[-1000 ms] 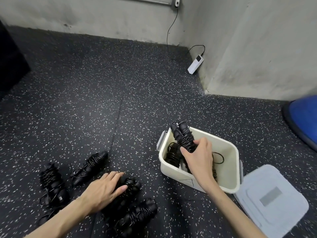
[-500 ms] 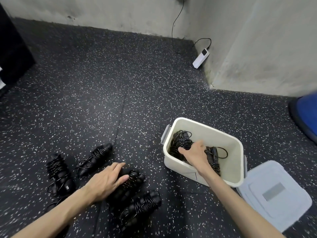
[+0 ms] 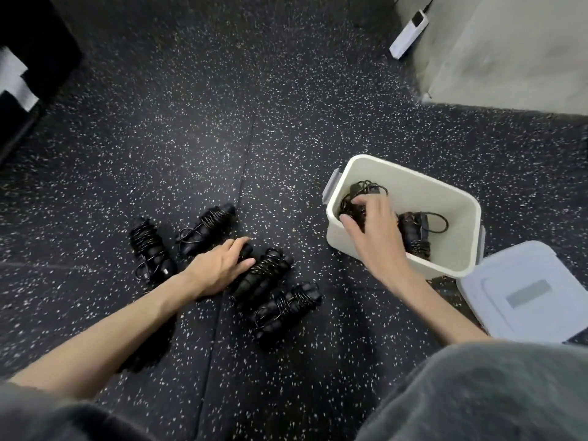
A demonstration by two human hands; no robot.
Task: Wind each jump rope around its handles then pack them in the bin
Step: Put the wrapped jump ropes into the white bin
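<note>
Several black jump ropes wound around their handles lie on the speckled floor. My left hand [image 3: 216, 272] grips the near end of one wound rope [image 3: 267, 275], thumb and fingers around the handle. Another rope [image 3: 286, 308] lies just beside it, and two more [image 3: 206, 227] [image 3: 149, 246] lie farther left. My right hand [image 3: 372, 230] reaches into the cream bin [image 3: 410, 173] and holds a wound rope [image 3: 362, 190] against the bin's left wall. A second wound rope [image 3: 416, 233] lies on the bin's bottom to the right of the hand.
The bin's pale grey lid [image 3: 521, 291] lies flat on the floor at the bin's right. A white power strip [image 3: 409, 35] sits by the wall corner [image 3: 509, 43] at the back right. A black box [image 3: 31, 65] stands at far left. My knees fill the bottom edge.
My right hand lowered the rope from above the rim down into the bin and shifted to its left side. My left hand stayed on the floor rope; the camera tilted downward.
</note>
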